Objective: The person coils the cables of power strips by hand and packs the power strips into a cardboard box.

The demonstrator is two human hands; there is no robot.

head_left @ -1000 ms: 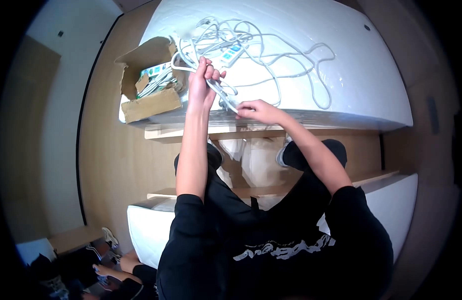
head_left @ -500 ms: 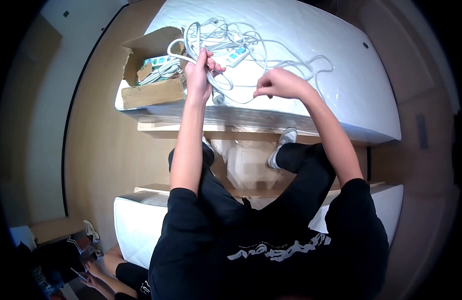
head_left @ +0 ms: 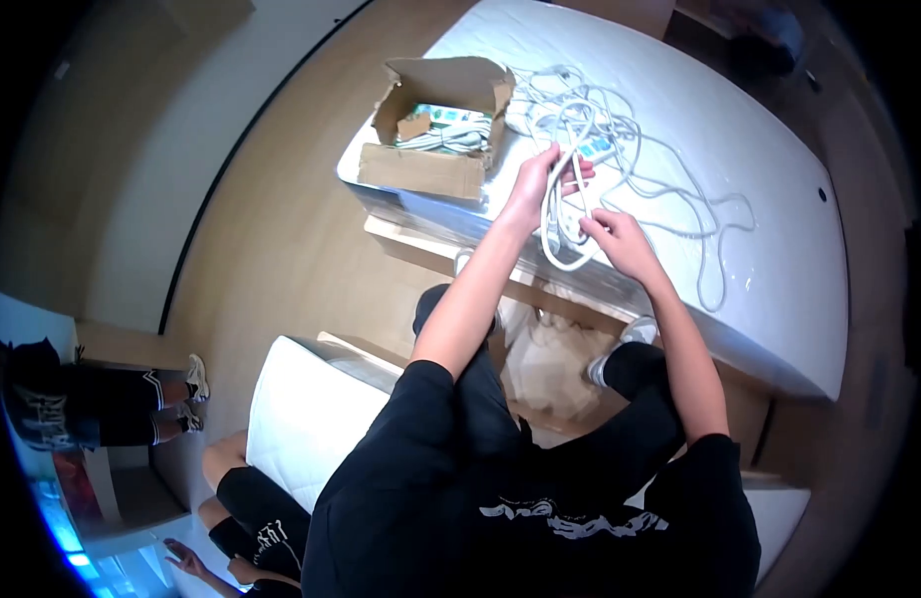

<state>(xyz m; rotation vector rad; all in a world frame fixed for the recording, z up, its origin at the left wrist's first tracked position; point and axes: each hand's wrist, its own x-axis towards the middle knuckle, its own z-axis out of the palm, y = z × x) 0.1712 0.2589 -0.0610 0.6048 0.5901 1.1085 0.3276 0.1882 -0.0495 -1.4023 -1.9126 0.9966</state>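
Note:
Loops of a white power cord (head_left: 568, 266) hang from my left hand (head_left: 536, 189), gripped by the thumb with the other fingers partly stretched out. My right hand (head_left: 622, 245) sits just to the right and pinches the cord at the loops' side. Behind both hands, a white and blue power strip (head_left: 598, 150) lies among tangled white cords (head_left: 707, 206) on the white quilted surface. A torn cardboard box (head_left: 420, 173) stands open to the left, holding another power strip (head_left: 452, 115) and bundled white cord (head_left: 450, 138).
The white quilted surface (head_left: 779, 289) has a raised front edge before my knees. A white seat pad (head_left: 306, 424) is at lower left. Beyond it one person sits (head_left: 256, 523) and another person's legs (head_left: 131, 404) show.
My right hand has come in close to my left, bringing the cord into a hanging loop. My view has turned, so the box and surface appear farther right.

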